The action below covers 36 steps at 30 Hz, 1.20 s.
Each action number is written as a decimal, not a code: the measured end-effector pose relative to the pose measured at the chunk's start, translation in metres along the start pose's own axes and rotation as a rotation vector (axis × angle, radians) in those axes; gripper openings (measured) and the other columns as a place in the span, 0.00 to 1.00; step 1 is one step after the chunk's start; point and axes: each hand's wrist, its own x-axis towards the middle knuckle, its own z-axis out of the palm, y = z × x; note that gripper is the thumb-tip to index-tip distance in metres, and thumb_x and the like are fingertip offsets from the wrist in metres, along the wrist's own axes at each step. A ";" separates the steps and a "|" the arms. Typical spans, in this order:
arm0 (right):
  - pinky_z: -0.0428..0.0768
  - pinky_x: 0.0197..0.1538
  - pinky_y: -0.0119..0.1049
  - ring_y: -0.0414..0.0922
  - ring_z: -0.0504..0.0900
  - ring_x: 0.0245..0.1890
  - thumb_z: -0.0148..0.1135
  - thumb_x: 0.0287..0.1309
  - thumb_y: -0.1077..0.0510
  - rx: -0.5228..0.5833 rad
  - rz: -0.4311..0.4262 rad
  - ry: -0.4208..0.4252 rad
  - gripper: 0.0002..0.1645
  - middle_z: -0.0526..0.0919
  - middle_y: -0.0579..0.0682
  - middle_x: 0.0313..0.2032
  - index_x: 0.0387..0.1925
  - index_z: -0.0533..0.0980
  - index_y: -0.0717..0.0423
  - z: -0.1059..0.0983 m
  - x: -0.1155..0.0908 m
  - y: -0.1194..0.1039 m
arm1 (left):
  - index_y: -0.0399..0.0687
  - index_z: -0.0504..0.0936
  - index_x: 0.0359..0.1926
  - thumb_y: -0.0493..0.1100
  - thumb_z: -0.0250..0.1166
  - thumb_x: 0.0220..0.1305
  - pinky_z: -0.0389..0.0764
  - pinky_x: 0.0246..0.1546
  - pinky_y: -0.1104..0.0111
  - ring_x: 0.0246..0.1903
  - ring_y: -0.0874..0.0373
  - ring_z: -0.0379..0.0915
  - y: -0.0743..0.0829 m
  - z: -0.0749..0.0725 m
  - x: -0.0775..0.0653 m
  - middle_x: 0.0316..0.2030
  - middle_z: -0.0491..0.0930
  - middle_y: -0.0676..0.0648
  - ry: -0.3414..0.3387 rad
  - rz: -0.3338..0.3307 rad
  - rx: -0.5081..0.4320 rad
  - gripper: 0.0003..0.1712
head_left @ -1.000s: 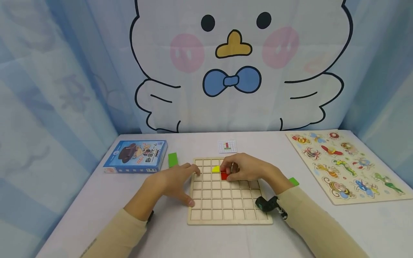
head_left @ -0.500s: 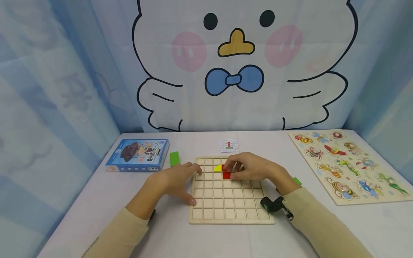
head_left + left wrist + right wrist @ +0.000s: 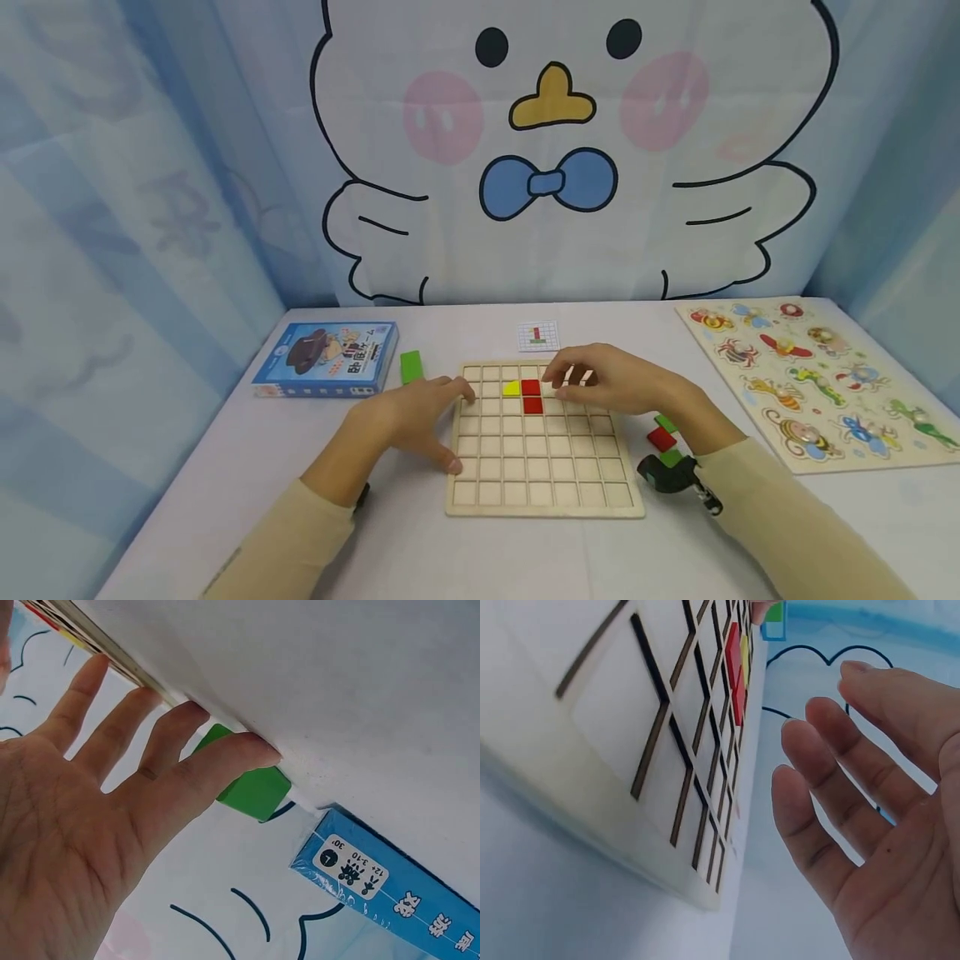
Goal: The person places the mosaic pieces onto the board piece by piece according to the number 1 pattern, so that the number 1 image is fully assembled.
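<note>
A pale wooden grid board (image 3: 544,471) lies in the middle of the table. Two red tiles (image 3: 532,406) sit in neighbouring cells, one behind the other, with a yellow piece (image 3: 512,388) left of the rear one. My left hand (image 3: 412,421) rests along the board's left edge, thumb and fingers spread. Just right of the red tiles, my right hand (image 3: 618,381) hovers over the board; the right wrist view shows its fingers (image 3: 795,799) loosely bent with nothing between them. A green block (image 3: 255,791) stands beyond the left thumb in the left wrist view.
Behind the board lies a small pattern card (image 3: 537,336). A blue game box (image 3: 326,358) stands at the back left. By the right forearm are a red piece (image 3: 662,439) and green pieces (image 3: 671,457). An insect puzzle board (image 3: 825,392) lies far right.
My right hand has drawn back to the right off the red tiles, leaving both in full view. Loose pieces by the right forearm have come into sight. The left hand stays at the board's edge.
</note>
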 end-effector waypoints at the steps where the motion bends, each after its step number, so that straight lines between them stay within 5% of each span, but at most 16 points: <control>1: 0.83 0.51 0.39 0.42 0.81 0.45 0.66 0.70 0.53 -0.007 0.001 0.003 0.14 0.83 0.42 0.46 0.54 0.81 0.49 -0.001 -0.002 0.000 | 0.67 0.67 0.69 0.63 0.84 0.44 0.72 0.67 0.50 0.69 0.50 0.67 0.000 0.000 0.000 0.73 0.68 0.49 -0.001 -0.001 0.000 0.52; 23: 0.79 0.39 0.33 0.40 0.77 0.37 0.69 0.67 0.54 -0.081 -0.002 0.059 0.10 0.80 0.39 0.35 0.48 0.81 0.47 -0.020 -0.053 0.010 | 0.67 0.67 0.69 0.63 0.83 0.44 0.72 0.67 0.50 0.69 0.50 0.67 -0.003 -0.001 0.001 0.73 0.68 0.50 0.015 0.009 0.020 0.52; 36: 0.81 0.43 0.33 0.40 0.79 0.42 0.71 0.65 0.50 -0.075 0.063 0.062 0.14 0.84 0.44 0.45 0.50 0.80 0.46 -0.022 -0.072 0.014 | 0.67 0.67 0.70 0.63 0.83 0.46 0.72 0.67 0.49 0.70 0.49 0.67 0.000 0.000 -0.002 0.75 0.65 0.50 0.001 0.001 0.003 0.51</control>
